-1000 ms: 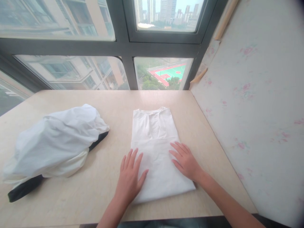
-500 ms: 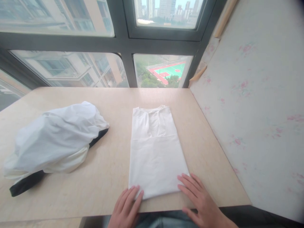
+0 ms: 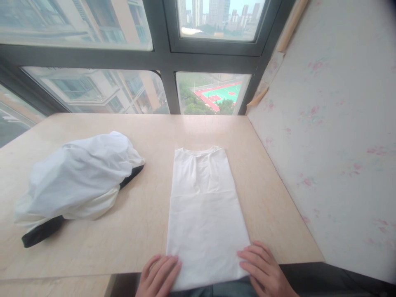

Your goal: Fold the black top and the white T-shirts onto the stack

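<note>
A white T-shirt (image 3: 206, 222), folded into a long rectangle, lies on the table with its neckline at the far end. Its near end hangs past the table's front edge, over my lap. My left hand (image 3: 159, 275) holds the near left corner, fingers on top and the thumb out of sight. At the near right corner, my right hand (image 3: 262, 268) grips the cloth, its fingers above and the thumb below. Off to the left is a loose heap of white clothing (image 3: 83, 177) with black bands showing under it.
The pale wooden table (image 3: 154, 132) meets a dark-framed window (image 3: 167, 60) at the back. A flower-patterned wall (image 3: 334, 136) runs along the table's right side. The front edge crosses just ahead of my lap.
The folded T-shirt has slid toward me, so its near end now passes the table edge. Both hands moved back with it and now grip its corners. The heap stayed on the table.
</note>
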### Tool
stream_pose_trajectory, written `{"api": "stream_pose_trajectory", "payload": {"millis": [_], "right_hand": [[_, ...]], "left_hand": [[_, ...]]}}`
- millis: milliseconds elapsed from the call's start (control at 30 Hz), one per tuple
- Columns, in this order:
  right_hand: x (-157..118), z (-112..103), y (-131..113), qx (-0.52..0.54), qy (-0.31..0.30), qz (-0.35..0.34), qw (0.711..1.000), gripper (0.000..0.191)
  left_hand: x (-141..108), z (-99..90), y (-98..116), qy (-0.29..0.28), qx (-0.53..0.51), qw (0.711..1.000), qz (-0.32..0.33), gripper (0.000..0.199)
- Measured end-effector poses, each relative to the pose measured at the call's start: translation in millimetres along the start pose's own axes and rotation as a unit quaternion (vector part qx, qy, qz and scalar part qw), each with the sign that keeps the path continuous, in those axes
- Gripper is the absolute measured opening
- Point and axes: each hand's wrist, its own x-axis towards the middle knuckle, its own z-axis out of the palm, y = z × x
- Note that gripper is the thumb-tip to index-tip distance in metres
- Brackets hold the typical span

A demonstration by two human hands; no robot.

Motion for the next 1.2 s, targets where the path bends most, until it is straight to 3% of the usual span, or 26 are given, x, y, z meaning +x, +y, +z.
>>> {"api": "stream_pose_trajectory", "payload": {"millis": [133,333,500,600,667,733,833,933,1067,1200], "right_hand": [[0.6,-1.1,3.5,0.007,-0.009,-0.015,1.0,0.042],[8.6,-12.4,10.9,0.084,0.029,0.067,0.994,0.039],[39.6,-45.0,16.7,0.144,0.082,0.167,0.972,0.024],[77.6,-61.6,31.7,0.147,0.159,0.223,0.95,0.021],[114.3,-64.9,52.2,0.144,0.229,0.254,0.929,0.02],[157.7,-59.2,82.1,0.171,0.262,0.284,0.906,0.021],[222.3,-31.3,138.5,0.255,0.216,0.318,0.887,0.031],[268.0,12.0,191.5,0.289,0.139,0.357,0.877,0.04],[289.3,59.4,230.8,0.266,0.062,0.393,0.878,0.038],[288.1,75.4,238.3,0.238,0.056,0.382,0.891,0.041]], "left_hand": [[-2.2,3.4,-6.8,0.036,-0.075,0.996,-0.017,0.035],[14.3,-11.7,-6.2,0.064,-0.151,0.982,-0.096,0.026],[63.0,-49.5,-8.1,0.075,-0.203,0.973,-0.081,0.023],[106.2,-64.8,-17.8,0.102,-0.242,0.953,-0.151,0.022],[140.0,-63.5,-33.7,0.134,-0.274,0.93,-0.203,0.016],[176.2,-51.4,-59.0,0.152,-0.31,0.9,-0.265,0.009],[227.5,-16.4,-109.7,0.126,-0.361,0.852,-0.358,0.028],[262.4,27.1,-159.2,0.079,-0.275,0.864,-0.414,0.037],[275.9,72.0,-196.2,0.036,-0.186,0.877,-0.442,0.028],[271.7,85.5,-200.5,0.016,-0.145,0.876,-0.461,0.027]]}}
